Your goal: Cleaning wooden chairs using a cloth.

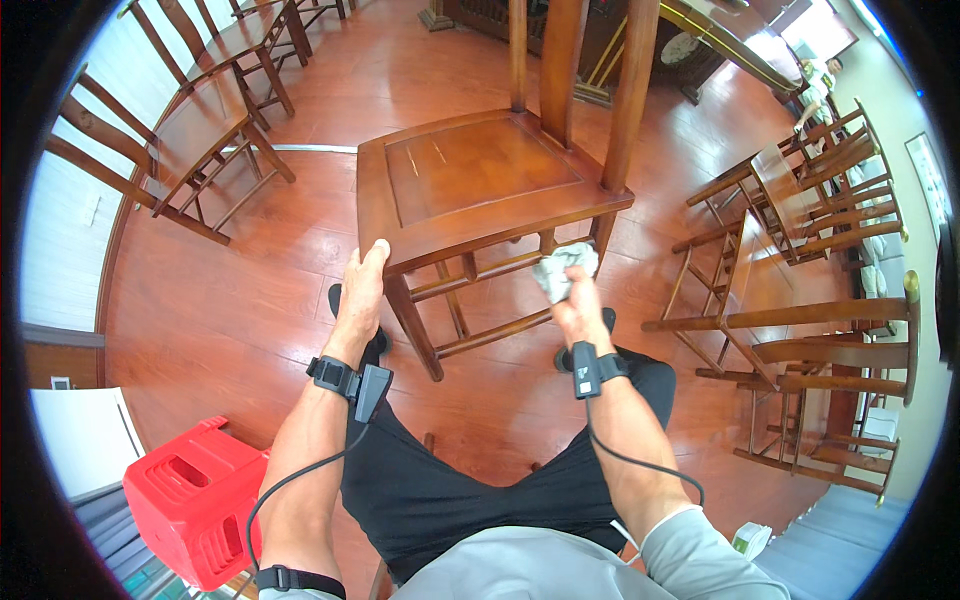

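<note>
- Though marked by a few short pale streaks point(438, 151), looks smooth and glossy overall: a reddish-brown wooden chair point(470, 185), upright on the reddish floor point(300, 230), directly in front of the black trousers point(490, 500).
- Has a broad seat with an inset panel, edged by a dark groove, and a lighter orange sheen across the middle.
- Turned with backrest to the right and front edge to the left, so showing one side broadly: sturdy legs, two side rails, short struts between seat and upper rail.
- Touched at the near left corner of the seat by the left hand point(362, 290); fingers bunched there and partly out of sight, so impossible to tell how tightly closed.
- Clutched in the right hand point(577, 308): a crumpled, pale cloth point(558, 272), just below the seat beside the near rear leg; actual contact hard to judge.
- Cut off by the upper edge: the top of the backrest, leaving only two posts and a middle slat point(563, 75) in sight.
- Hidden: part of the near rear leg, behind cloth and right hand; much of the far legs, beneath the seat.
- Hard to make out: the nature of the streaks, perhaps scratches, perhaps residue.
- Bent by the lens toward the left rim: other chairs point(205, 125), similarly brown.
</note>
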The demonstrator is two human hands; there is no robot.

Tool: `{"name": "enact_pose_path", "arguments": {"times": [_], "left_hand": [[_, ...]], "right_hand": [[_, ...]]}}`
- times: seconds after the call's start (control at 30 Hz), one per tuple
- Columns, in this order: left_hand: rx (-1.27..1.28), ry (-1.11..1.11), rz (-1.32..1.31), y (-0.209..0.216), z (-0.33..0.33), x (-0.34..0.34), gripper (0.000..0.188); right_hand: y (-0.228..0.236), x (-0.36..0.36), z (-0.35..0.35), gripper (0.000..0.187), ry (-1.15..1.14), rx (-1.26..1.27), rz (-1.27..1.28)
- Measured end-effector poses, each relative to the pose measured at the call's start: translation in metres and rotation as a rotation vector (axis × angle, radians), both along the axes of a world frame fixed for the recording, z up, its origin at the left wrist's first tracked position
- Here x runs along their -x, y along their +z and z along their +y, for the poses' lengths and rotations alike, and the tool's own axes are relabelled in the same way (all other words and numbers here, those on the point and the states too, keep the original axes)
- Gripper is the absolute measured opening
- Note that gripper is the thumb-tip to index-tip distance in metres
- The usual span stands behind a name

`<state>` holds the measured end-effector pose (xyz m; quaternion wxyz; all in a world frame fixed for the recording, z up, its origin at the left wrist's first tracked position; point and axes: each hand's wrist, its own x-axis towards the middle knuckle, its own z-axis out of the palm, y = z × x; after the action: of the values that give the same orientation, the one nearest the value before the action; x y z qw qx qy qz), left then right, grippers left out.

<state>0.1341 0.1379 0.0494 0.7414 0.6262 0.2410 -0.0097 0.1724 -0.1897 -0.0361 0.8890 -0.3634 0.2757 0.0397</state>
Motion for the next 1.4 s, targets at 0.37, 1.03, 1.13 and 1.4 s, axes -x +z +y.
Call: {"name": "enact_pose_path", "arguments": {"times": [0.37, 1.03, 1.13, 1.4], "left_hand": [[0.015, 0.03, -0.01, 0.004, -0.001, -0.001, 0.04], [-0.083, -0.123, 0.038, -0.009, 0.007, 0.008, 0.07], [-0.141, -0.094, 0.085, -0.01, 0.008, 0.006, 0.075], [-0.131, -0.099, 0.121, 0.013, -0.002, -0.002, 0.07]], "right_hand": [[0.037, 0.093, 0.196, 0.042, 0.257, -0.056, 0.133], [0.053, 0.113, 0.194, 0.057, 0.621, 1.281, -0.587], [0.028, 0.126, 0.186, 0.06, 0.701, 1.349, -0.581], [-0.098, 0.127, 0.153, 0.022, 0.749, 1.048, -0.207]]}}
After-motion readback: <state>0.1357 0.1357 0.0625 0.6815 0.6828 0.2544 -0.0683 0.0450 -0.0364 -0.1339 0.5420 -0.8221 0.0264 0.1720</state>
